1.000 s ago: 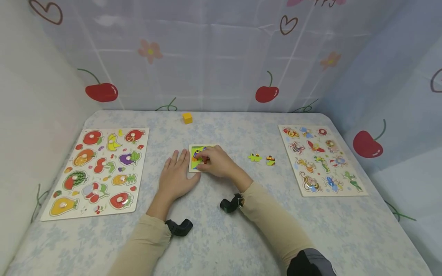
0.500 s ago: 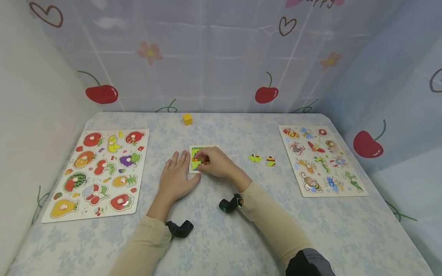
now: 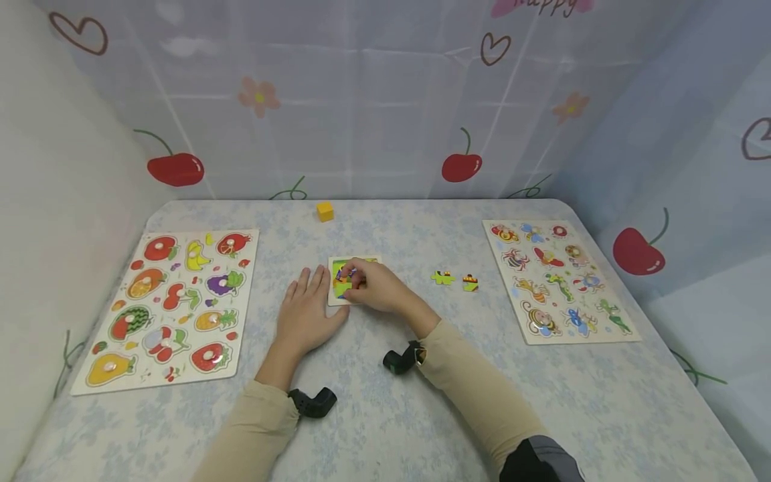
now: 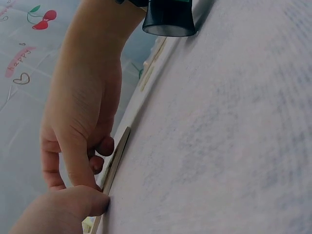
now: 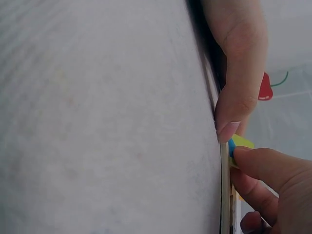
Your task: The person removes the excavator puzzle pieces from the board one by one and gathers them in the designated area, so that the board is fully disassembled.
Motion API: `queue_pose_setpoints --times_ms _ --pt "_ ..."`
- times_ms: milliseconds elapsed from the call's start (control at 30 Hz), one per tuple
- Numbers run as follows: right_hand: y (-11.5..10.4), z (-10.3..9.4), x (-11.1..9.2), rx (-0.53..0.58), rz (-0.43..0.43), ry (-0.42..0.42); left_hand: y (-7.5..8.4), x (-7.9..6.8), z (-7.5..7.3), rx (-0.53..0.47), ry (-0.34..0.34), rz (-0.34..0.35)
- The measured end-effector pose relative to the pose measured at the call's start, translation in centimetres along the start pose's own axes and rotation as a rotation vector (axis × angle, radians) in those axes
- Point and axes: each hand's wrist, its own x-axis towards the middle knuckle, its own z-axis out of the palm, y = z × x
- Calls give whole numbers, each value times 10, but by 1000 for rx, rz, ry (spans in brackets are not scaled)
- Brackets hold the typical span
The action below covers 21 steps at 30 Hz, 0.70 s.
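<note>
A small puzzle board (image 3: 332, 301) with a pale rim and a green picture lies mid-table. My left hand (image 3: 308, 309) rests along its left side, fingers straight, thumb near the lower edge. From the right, my right hand (image 3: 385, 289) reaches over the board with curled fingers and covers much of the picture. In the right wrist view, my right thumb and fingers pinch a yellow-green and blue puzzle piece (image 5: 243, 142), which stands tilted at the board. Two loose jigsaw pieces, a green one (image 3: 443, 278) and a multicoloured one (image 3: 470, 283), lie to the right.
A fruit peg board (image 3: 249, 294) lies at the left, and an insect peg board (image 3: 512, 311) at the right. Near the back edge sits a yellow cube (image 3: 325, 212). A printed curtain (image 3: 373, 100) hangs behind the table.
My right fingers shift slightly over the board, and a bit more of its picture shows different colours beside them. My left hand stays in place. The head view tilts slightly.
</note>
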Motion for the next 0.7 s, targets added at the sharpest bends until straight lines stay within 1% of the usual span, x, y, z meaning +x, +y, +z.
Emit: queue_pose_setpoints --times_ms 200,400,533,700 --pt "1 0 0 -17 -5 21 1 -1 0 -7 0 1" --pt "3 -4 -5 37 -7 39 1 -1 0 -9 -1 -3" --pt "10 -15 -12 44 37 79 2 -1 1 -8 -7 -9" --pt "25 -37 -25 33 114 146 2 -1 1 8 -5 -17"
